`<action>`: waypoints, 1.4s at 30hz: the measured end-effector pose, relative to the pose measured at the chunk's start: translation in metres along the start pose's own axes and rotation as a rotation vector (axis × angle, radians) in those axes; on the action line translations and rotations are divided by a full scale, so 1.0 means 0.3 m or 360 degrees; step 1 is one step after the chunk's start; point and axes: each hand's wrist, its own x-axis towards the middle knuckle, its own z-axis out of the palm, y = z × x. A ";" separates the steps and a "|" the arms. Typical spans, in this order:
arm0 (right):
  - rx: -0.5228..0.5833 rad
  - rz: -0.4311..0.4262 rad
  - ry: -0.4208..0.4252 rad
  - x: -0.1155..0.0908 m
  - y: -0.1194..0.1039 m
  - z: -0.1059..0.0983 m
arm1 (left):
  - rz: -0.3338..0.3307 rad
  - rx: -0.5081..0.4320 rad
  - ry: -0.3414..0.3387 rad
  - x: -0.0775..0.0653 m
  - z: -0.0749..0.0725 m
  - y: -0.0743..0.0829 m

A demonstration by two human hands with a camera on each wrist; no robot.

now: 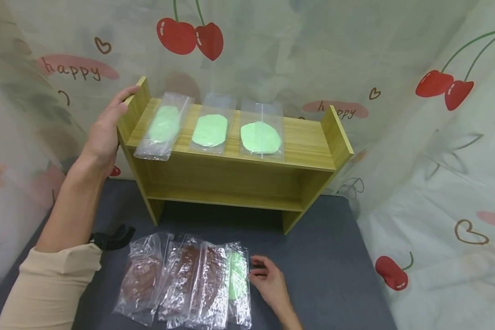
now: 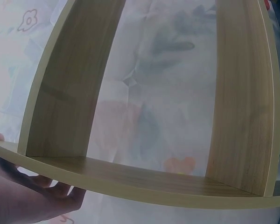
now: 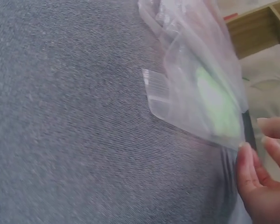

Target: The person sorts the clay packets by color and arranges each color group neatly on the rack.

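A small wooden shelf [image 1: 227, 183] stands at the back. My left hand [image 1: 104, 130] holds its left side panel near the top; in the left wrist view bent fingers [image 2: 60, 193] lie along the panel's outer face. Three clear bags with flat pale green pieces, among them a middle bag [image 1: 210, 130], lie on the top board, their lower ends over its front edge. My right hand [image 1: 271, 285] is at the right edge of a clear bag with a green piece [image 1: 239, 275] on the table. Its fingertips are at the bag's edge, thumb and forefinger apart.
Left of that green bag lie several overlapping clear bags with brown pieces [image 1: 142, 279]. The dark grey table [image 1: 326, 266] extends right of my right hand. A white cherry-print curtain [image 1: 272, 55] hangs behind the shelf and down both sides.
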 end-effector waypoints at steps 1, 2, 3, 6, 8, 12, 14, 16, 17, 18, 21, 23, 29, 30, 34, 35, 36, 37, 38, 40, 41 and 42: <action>-0.0036 0.0008 -0.0011 -0.001 0.002 0.003 | 0.0001 -0.0006 -0.0001 0.000 0.000 0.000; -0.0072 0.0020 -0.0020 -0.003 0.004 0.007 | 0.0003 -0.0013 -0.0002 0.001 0.001 -0.001; -0.0105 0.0029 -0.0022 -0.004 0.005 0.012 | 0.0006 -0.0021 -0.0003 0.001 0.001 -0.001; -0.0206 0.0035 0.0008 -0.011 0.009 0.028 | 0.0011 -0.0062 -0.0012 0.004 0.002 -0.002; -0.0271 0.0032 0.0049 -0.016 0.010 0.043 | 0.0008 -0.0072 -0.0020 0.004 0.003 -0.001; -0.0417 0.0021 0.0080 -0.020 0.009 0.076 | 0.0010 -0.0073 -0.0029 0.004 0.003 0.001; -0.0475 0.0042 0.0072 -0.023 0.007 0.092 | 0.0012 -0.0072 -0.0026 0.003 0.003 0.002; -0.0536 0.0064 0.0064 -0.026 0.007 0.108 | 0.0020 -0.0089 -0.0027 0.004 0.005 0.001; -0.0561 0.0073 0.0069 -0.029 0.006 0.116 | 0.0024 -0.0096 -0.0028 0.004 0.006 0.001; -0.0592 0.0076 0.0077 -0.031 0.005 0.123 | 0.0027 -0.0106 -0.0029 0.004 0.006 0.001; -0.0685 0.0089 0.0106 -0.036 0.004 0.143 | 0.0034 -0.0121 -0.0029 0.006 0.007 0.000; -0.0729 0.0105 0.0120 -0.036 0.002 0.152 | 0.0037 -0.0121 -0.0026 0.006 0.007 0.000; -0.0787 0.0121 0.0123 -0.030 -0.012 0.160 | 0.0032 -0.0123 -0.0014 0.002 0.005 0.004; -0.0796 0.0115 0.0125 -0.030 -0.015 0.160 | 0.0029 -0.0131 -0.0010 0.002 0.005 0.004; -0.0850 0.0064 0.0136 -0.030 -0.021 0.158 | 0.0026 -0.0165 -0.0007 0.001 0.005 0.004; -0.0869 0.0046 0.0146 -0.030 -0.022 0.157 | 0.0025 -0.0174 -0.0007 0.001 0.005 0.003; -0.0883 0.0028 0.0154 -0.030 -0.022 0.156 | 0.0029 -0.0173 -0.0008 0.001 0.005 0.003; -0.0893 0.0012 0.0160 -0.031 -0.022 0.154 | 0.0031 -0.0167 -0.0010 0.001 0.005 0.002; -0.0896 0.0001 0.0163 -0.031 -0.023 0.153 | 0.0031 -0.0178 -0.0009 0.000 0.004 0.001; -0.0892 -0.0036 0.0170 -0.032 -0.022 0.149 | 0.0034 -0.0185 -0.0008 0.000 0.005 0.000; -0.0872 -0.0047 0.0161 -0.032 -0.022 0.145 | 0.0033 -0.0183 -0.0010 0.001 0.006 -0.001; -0.0850 -0.0055 0.0151 -0.032 -0.022 0.141 | 0.0034 -0.0187 -0.0011 0.001 0.008 -0.001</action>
